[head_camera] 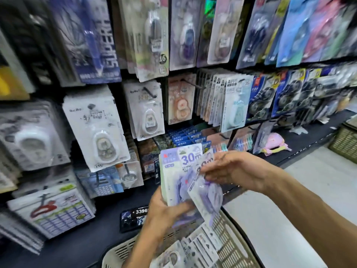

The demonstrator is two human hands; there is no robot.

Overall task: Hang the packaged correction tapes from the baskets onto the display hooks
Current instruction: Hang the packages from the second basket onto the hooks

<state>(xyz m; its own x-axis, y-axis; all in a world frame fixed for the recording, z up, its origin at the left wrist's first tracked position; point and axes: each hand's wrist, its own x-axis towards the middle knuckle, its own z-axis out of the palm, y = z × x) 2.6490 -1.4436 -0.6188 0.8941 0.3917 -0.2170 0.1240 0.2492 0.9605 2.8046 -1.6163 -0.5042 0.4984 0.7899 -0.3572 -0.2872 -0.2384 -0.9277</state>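
My left hand (164, 211) grips a stack of purple-and-white correction tape packs (173, 171) marked 30m, held upright in front of the display. My right hand (228, 171) pinches the front pack (204, 192), which tilts away from the stack. Below them sits a beige plastic basket (229, 235) with several more packs (195, 248) lying inside. A bare black display hook (193, 85) juts out above an orange tape pack, and another hook (149, 92) sticks through a white pack.
Packaged tapes and stationery hang in dense rows across the black display wall (116, 93). A dark shelf ledge (309, 140) runs along the bottom with a pink item (274, 142) on it. A second basket (345, 144) stands at the right edge. Pale floor lies to the right.
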